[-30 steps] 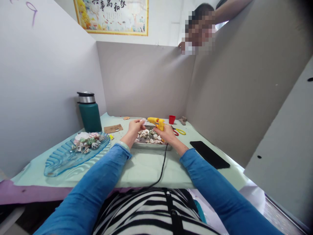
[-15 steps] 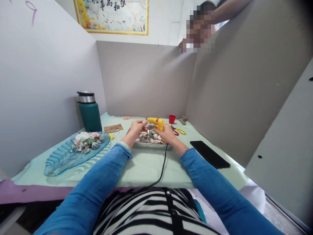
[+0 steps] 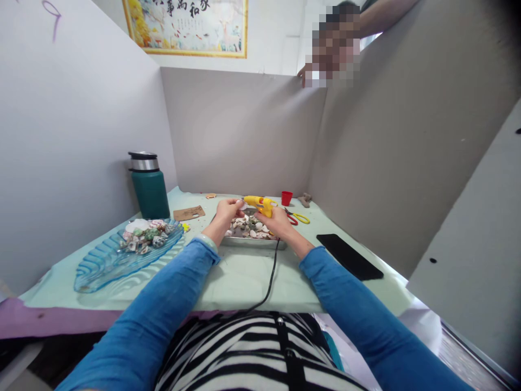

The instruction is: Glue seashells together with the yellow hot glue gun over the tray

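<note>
My right hand (image 3: 278,221) is closed round the handle of a yellow glue gun (image 3: 260,204), whose nozzle points left. Between the fingertips of my left hand (image 3: 226,215) is a small white shell (image 3: 243,206), right at the nozzle; whether the two touch I cannot tell. Both hands hover over a metal tray (image 3: 252,244) that holds many small shells and stones (image 3: 254,228). A black cord (image 3: 273,274) runs from the gun down over the table's front edge.
A blue glass dish (image 3: 97,270) heaped with shells is at left, near a green bottle (image 3: 150,190) and a brown card piece (image 3: 189,213). Scissors (image 3: 301,218), a red cup (image 3: 286,199) and a black phone-like slab (image 3: 349,256) lie right. Behind the partition (image 3: 244,130) a person leans over.
The glue gun and the shell have shifted very slightly to the left. Both hands keep their hold, and the things on the table stay put.
</note>
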The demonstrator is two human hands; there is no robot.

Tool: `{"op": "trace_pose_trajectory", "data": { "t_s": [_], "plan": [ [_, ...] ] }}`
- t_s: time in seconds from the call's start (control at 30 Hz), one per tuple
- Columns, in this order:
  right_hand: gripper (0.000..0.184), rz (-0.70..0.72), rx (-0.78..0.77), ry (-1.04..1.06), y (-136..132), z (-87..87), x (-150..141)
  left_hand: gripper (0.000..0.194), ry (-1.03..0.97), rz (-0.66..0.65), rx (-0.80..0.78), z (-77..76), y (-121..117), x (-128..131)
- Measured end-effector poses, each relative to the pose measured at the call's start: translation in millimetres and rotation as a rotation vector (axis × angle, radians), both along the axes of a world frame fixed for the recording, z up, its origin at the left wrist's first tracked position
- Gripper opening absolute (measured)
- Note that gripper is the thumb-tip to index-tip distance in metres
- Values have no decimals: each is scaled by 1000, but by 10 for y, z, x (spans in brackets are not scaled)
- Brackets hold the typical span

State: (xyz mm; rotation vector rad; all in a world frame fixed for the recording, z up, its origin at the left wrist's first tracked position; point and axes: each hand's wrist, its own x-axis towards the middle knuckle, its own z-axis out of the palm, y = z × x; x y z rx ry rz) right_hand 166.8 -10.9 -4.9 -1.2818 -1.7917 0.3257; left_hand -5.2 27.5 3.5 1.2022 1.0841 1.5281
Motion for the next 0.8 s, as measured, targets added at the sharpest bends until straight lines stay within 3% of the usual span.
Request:
{"op": "trace_pose_trajectory", "data": {
  "t_s": [0.23,0.5,0.8],
  "plan": [
    [23,12,27,4,5,-5,8,26,-26,12,-27,-2,8,-15],
    [22,14,-9,4,15,-7,3,12,41,-72,-34,7,-38,14],
    [25,-3,27,84,116,-39,71,20,-65,3,-67,59,-48,-31]
  ]
}}
